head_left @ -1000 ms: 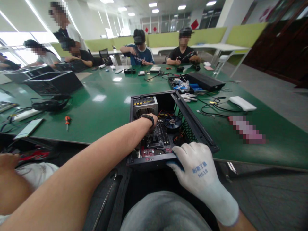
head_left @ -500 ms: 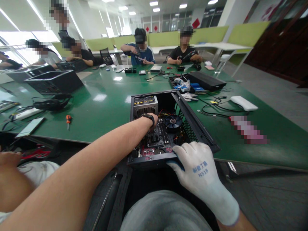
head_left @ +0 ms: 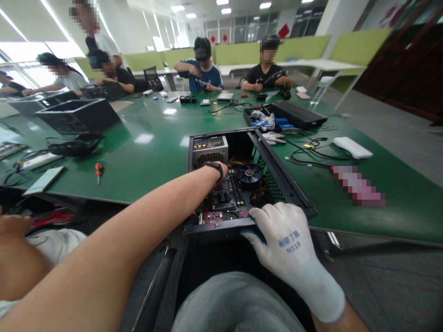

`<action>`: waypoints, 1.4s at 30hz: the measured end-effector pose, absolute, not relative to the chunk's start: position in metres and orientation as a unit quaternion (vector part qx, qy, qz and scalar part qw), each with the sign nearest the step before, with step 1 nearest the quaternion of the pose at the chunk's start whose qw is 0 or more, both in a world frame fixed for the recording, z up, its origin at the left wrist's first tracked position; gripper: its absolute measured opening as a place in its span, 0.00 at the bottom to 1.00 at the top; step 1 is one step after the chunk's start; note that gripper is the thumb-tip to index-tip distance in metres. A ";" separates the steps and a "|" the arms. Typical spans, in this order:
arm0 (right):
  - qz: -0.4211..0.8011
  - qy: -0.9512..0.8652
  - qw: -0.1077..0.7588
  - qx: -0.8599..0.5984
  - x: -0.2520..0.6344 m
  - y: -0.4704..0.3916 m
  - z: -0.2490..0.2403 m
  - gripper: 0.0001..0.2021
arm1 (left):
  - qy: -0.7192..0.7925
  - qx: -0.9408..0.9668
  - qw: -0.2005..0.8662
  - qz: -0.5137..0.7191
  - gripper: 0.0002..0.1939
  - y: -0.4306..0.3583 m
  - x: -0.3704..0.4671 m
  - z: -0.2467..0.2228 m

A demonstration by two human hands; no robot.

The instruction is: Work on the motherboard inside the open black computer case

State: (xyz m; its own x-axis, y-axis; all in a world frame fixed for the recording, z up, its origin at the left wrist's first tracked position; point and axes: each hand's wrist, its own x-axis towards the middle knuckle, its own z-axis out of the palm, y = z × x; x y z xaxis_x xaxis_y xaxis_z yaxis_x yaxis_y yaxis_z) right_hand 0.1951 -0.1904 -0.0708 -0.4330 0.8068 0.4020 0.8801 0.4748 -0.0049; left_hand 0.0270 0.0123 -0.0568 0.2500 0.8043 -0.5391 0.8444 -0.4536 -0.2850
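An open black computer case (head_left: 313, 208) lies on its side at the near edge of the green table. Inside are a silver power supply (head_left: 210, 150), a round black fan (head_left: 249, 174) and a motherboard (head_left: 223, 199). My bare left hand (head_left: 221, 173), with a black band at the wrist, reaches in beside the power supply, over the upper part of the board. Its fingers are hidden behind the wrist, so I cannot see whether they hold anything. My right hand (head_left: 282, 230), in a white glove, is closed around the case's near rim at its right part.
An orange screwdriver (head_left: 98, 172) and a phone-like slab (head_left: 44, 180) lie to the left. A black tray with gloves (head_left: 265, 121), cables (head_left: 311, 146) and a white power bank-like block (head_left: 353, 147) are on the right. Other people sit around the green table (head_left: 152, 154).
Both hands keep their places, the left inside the case and the right on its rim. Only a slight shift of the whole view shows.
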 end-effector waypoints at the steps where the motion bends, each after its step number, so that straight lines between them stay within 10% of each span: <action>1: -0.103 -0.841 0.179 -0.501 0.195 -0.190 -0.071 0.15 | 0.521 0.792 0.033 -0.316 0.37 0.011 0.028 -0.055; 42: -0.098 -0.838 0.172 -0.508 0.195 -0.191 -0.070 0.15 | 0.516 0.812 0.031 -0.271 0.28 0.013 0.024 -0.061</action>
State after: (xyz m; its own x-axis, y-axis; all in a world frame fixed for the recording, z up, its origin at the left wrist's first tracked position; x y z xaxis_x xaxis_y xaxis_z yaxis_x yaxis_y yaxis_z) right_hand 0.1949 -0.1913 -0.0703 -0.4239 0.8185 0.3878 0.8858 0.4639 -0.0107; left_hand 0.0239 0.0131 -0.0613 0.3214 0.8210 -0.4718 0.8545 -0.4662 -0.2292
